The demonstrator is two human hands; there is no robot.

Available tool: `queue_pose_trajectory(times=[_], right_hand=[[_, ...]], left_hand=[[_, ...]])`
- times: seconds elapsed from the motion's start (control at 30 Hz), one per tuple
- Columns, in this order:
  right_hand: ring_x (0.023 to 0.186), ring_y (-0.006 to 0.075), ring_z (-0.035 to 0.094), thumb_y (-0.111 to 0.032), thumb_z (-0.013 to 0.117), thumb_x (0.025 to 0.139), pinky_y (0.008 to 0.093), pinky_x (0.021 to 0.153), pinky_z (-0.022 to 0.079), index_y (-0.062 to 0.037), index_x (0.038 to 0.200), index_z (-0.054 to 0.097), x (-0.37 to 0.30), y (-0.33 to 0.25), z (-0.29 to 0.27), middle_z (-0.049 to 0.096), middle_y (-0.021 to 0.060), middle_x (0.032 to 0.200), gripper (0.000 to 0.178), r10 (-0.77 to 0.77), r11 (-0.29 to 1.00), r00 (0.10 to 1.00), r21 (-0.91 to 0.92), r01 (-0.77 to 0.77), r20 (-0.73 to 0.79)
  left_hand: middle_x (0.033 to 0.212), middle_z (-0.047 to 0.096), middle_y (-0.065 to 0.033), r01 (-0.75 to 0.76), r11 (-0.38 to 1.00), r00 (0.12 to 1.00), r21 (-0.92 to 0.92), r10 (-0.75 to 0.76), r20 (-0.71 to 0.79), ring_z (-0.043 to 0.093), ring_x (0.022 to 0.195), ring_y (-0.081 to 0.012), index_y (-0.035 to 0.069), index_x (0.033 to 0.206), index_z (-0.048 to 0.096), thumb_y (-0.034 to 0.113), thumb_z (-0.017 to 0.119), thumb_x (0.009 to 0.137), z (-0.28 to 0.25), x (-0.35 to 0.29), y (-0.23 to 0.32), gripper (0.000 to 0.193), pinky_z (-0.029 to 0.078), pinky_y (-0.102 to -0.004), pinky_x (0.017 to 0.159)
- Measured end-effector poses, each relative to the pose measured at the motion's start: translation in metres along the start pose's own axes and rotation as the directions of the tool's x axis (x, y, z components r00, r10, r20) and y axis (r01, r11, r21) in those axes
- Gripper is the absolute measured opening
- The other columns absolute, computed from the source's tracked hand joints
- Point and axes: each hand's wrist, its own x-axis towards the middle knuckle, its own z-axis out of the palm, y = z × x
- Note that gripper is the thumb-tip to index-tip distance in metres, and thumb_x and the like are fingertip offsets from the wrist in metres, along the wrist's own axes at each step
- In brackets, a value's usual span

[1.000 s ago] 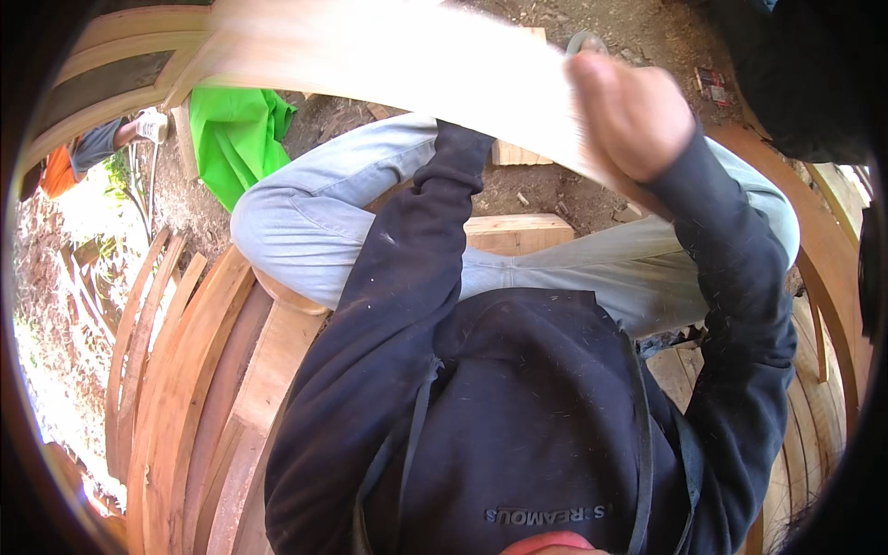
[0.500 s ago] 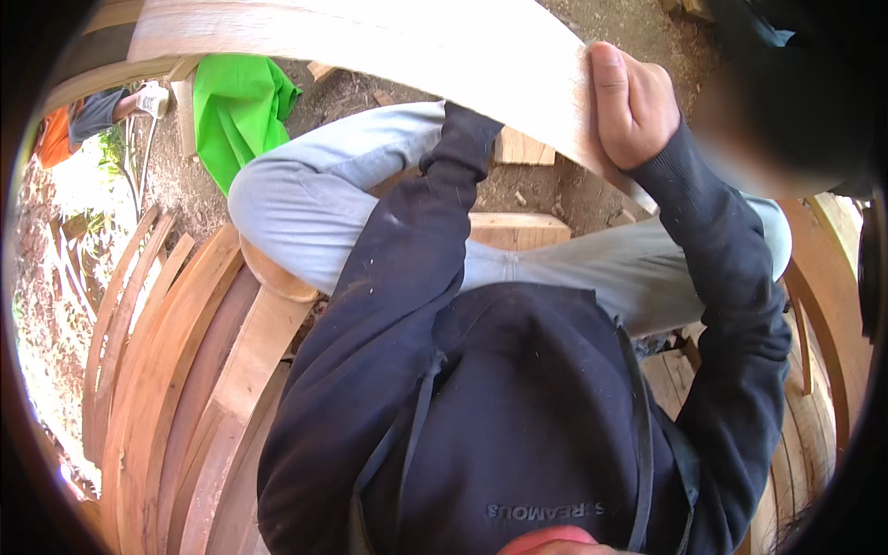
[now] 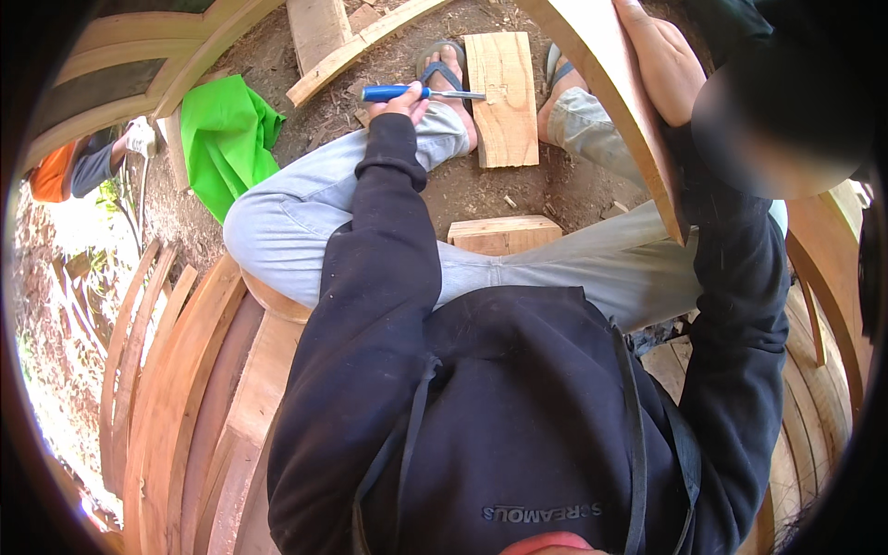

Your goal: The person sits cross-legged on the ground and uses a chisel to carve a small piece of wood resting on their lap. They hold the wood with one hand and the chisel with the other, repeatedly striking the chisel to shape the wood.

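Note:
My left hand (image 3: 403, 104) is closed round the blue handle of a chisel (image 3: 455, 94). The metal blade points right, its tip over a pale wooden block (image 3: 509, 139) that lies on the ground between my feet. At the upper right, my right hand (image 3: 661, 63) grips a long curved wooden board (image 3: 610, 69) from its right side. This board stands on edge, its lower end over my right thigh, and its top runs out of view. Some of the right fingers are hidden.
A slatted wooden frame (image 3: 129, 44) spans the upper left, beside a bright green cloth (image 3: 227, 139). Several curved planks (image 3: 176, 398) lie at my left, more (image 3: 823, 277) at my right. Another block (image 3: 504, 234) sits before me. A person's leg (image 3: 97, 162) shows far left.
The curved board has swung from lying across the top to standing at the right, with my right hand on it. My left hand and the chisel, previously hidden behind it, now show.

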Motion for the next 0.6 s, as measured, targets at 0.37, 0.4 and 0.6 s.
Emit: queue_pose_trajectory(times=[0.37, 0.4, 0.6], right_hand=[[0.071, 0.0095, 0.055, -0.034, 0.040, 0.110, 0.0300, 0.067, 0.046, 0.0061, 0.092, 0.070, -0.006, -0.015, -0.010, 0.064, 0.0019, 0.076, 0.053, 0.145, 0.984, 0.981, 0.086, -0.157, 0.127], [0.070, 0.0092, 0.054, -0.034, 0.040, 0.110, 0.0297, 0.067, 0.045, 0.0060, 0.091, 0.069, -0.005, -0.015, -0.010, 0.063, 0.0013, 0.076, 0.053, 0.135, 0.986, 0.984, 0.080, -0.145, 0.120], [0.069, 0.0067, 0.051, -0.035, 0.039, 0.110, 0.0272, 0.065, 0.043, 0.0038, 0.089, 0.068, 0.001, 0.004, -0.015, 0.061, -0.0013, 0.075, 0.053, 0.059, 0.993, 0.992, 0.098, -0.070, 0.113]], left_hand=[[0.106, 0.072, -0.0208, -0.605, 0.765, 0.782, 0.221, 0.519, 0.345, 0.072, 0.090, -0.0240, -0.005, 0.106, 0.057, -0.004, 0.074, 0.084, 0.045, -0.032, 0.052, 0.028, 0.064, -0.0324, 0.076], [0.107, 0.071, -0.0211, -0.592, 0.777, 0.792, 0.214, 0.510, 0.336, 0.072, 0.091, -0.0243, -0.005, 0.107, 0.056, -0.005, 0.074, 0.084, 0.043, -0.027, 0.050, 0.030, 0.064, -0.0330, 0.076], [0.107, 0.071, -0.0214, -0.571, 0.791, 0.807, 0.221, 0.491, 0.329, 0.072, 0.093, -0.0233, -0.005, 0.110, 0.054, -0.005, 0.075, 0.082, 0.043, -0.010, 0.024, 0.035, 0.064, -0.0325, 0.075]])
